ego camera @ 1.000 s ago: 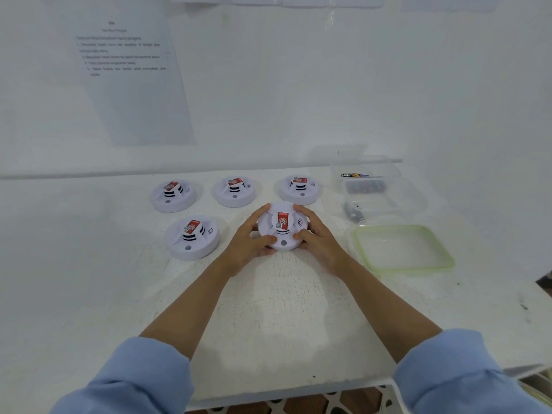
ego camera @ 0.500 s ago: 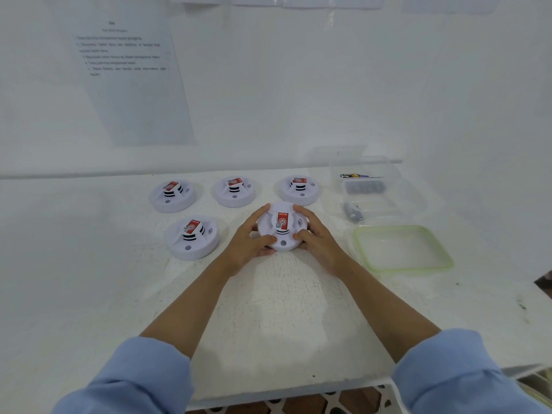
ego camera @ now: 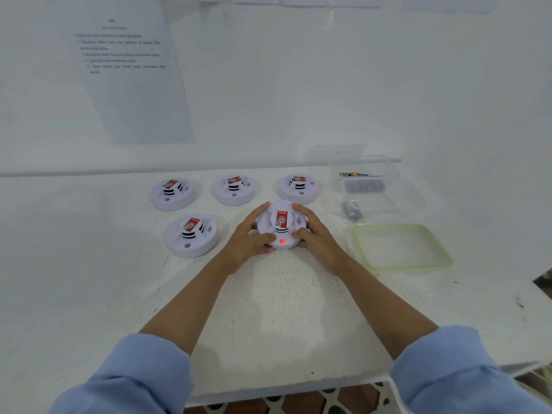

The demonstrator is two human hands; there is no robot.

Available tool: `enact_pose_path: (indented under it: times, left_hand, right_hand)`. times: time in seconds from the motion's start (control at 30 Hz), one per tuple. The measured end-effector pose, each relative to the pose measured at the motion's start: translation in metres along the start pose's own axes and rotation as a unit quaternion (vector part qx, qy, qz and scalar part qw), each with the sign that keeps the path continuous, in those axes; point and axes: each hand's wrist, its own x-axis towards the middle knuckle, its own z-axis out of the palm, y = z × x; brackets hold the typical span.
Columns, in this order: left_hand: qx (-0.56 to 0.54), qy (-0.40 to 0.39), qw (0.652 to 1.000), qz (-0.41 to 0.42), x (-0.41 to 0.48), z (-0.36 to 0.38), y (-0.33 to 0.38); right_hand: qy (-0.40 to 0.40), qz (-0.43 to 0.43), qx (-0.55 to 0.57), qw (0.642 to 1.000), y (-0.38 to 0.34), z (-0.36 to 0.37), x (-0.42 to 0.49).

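Smoke detector (ego camera: pixel 282 225), round and white with a red label on its raised middle, sits on the white tabletop (ego camera: pixel 268 309) at the centre of the head view, held between both hands. A small red light (ego camera: pixel 282 241) glows on its near face.

The left hand (ego camera: pixel 246 242) grips its left rim, with the fingers (ego camera: pixel 263 208) curled round the far-left edge and the thumb lying on the near side of the top. The right hand (ego camera: pixel 318 242) mirrors this on the right rim, with its forefinger hooked over the far-right edge and its thumb just right of the light. The detector fills the gap between the two hands, so both hold it narrowly.

Three more detectors stand in a far row: one at the left (ego camera: pixel 174 194), one in the middle (ego camera: pixel 234 189) and one at the right (ego camera: pixel 298 188), just beyond the held one. A fourth detector (ego camera: pixel 192 236) lies to the left, near the left hand but apart from it.

To the right lies a green-rimmed lid (ego camera: pixel 403 266), and beyond it a clear container (ego camera: pixel 418 201) with small dark items inside, too blurred to name. A printed sheet (ego camera: pixel 134 85) hangs on the far wall.
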Motion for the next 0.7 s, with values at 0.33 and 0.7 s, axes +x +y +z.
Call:
enact_pose_path:
  times: [0.33,0.7]
  left_hand:
    - [-0.007,0.002,1.0,-0.006,0.0004,-0.0005,-0.0001]
    - [-0.002,0.006,1.0,-0.006,-0.0006,0.0001,0.0006]
  right_hand:
    - [0.002,0.004,-0.008,1.0,0.0012,-0.0008,0.0005]
    - [-0.005,0.006,-0.006,1.0,-0.002,-0.0004,-0.001]
